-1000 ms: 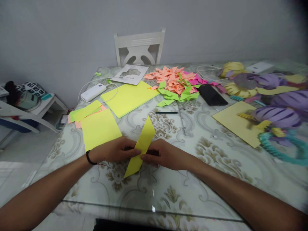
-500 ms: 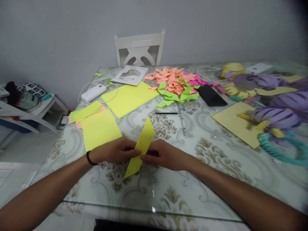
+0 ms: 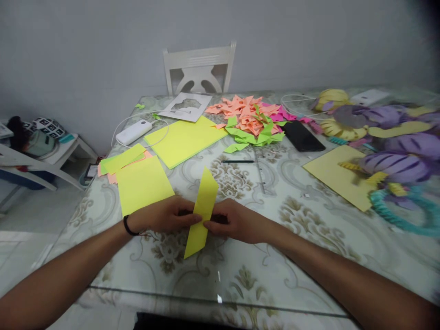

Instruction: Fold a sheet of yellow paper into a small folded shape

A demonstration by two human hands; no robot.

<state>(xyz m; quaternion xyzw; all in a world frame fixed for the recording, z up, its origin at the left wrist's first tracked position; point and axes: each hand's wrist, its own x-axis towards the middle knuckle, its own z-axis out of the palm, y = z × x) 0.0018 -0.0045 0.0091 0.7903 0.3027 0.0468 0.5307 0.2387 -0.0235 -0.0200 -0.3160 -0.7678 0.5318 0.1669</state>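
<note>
A folded piece of yellow paper (image 3: 205, 197), shaped like a slanted parallelogram, stands tilted above the near part of the table. My left hand (image 3: 173, 214) pinches it from the left, thumb on its near face. From the right, my right hand (image 3: 232, 220) pinches it too, its thumb close to the left thumb. The fingers behind the paper are partly hidden. Just beyond my left wrist lies a yellow sheet of paper (image 3: 144, 183), beside a small stack of green, yellow and orange strips (image 3: 123, 159).
Farther back lie a yellow paper stack (image 3: 185, 137), a white power bank (image 3: 134, 132) and a pile of folded orange pieces (image 3: 244, 112) and green pieces (image 3: 256, 135). A black pen (image 3: 238, 161), clear ruler (image 3: 261, 172) and phone (image 3: 303, 136) are right of centre. Purple paper crafts (image 3: 395, 167) crowd the right.
The folded yellow paper has turned to a more upright angle, its top swinging left and its bottom tip right. Both hands keep their grip in nearly the same place.
</note>
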